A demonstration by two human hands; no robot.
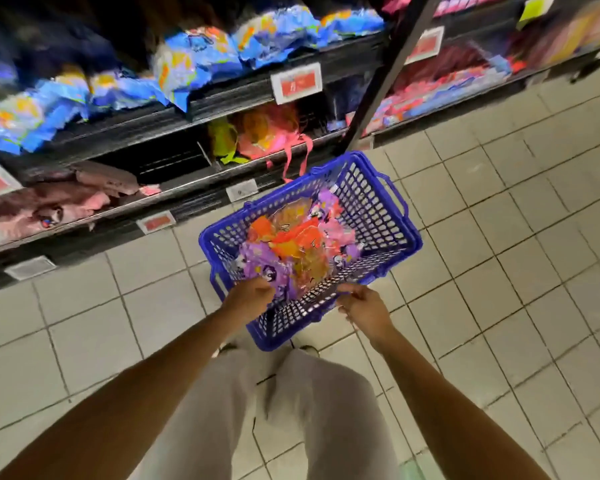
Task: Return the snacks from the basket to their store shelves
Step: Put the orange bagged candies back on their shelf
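A blue plastic basket [374, 209] sits low in front of me over the tiled floor, holding several snack bags in purple [260, 261], orange [291, 240] and pink [333, 226]. My left hand [250, 294] reaches over the near rim and pinches the edge of a purple bag. My right hand [362, 308] curls its fingers around the basket's near right rim. Dark store shelves [222, 102] stand ahead and to the left, stocked with blue snack bags [194, 60] above and pink and yellow bags [257, 133] lower down.
Red price tags [297, 83] hang on the shelf edges. A dark upright post [385, 74] divides two shelf bays, with red and pink packets [440, 88] to its right. Pale floor tiles [499, 237] spread right of the basket. My legs in light trousers [291, 410] stand below it.
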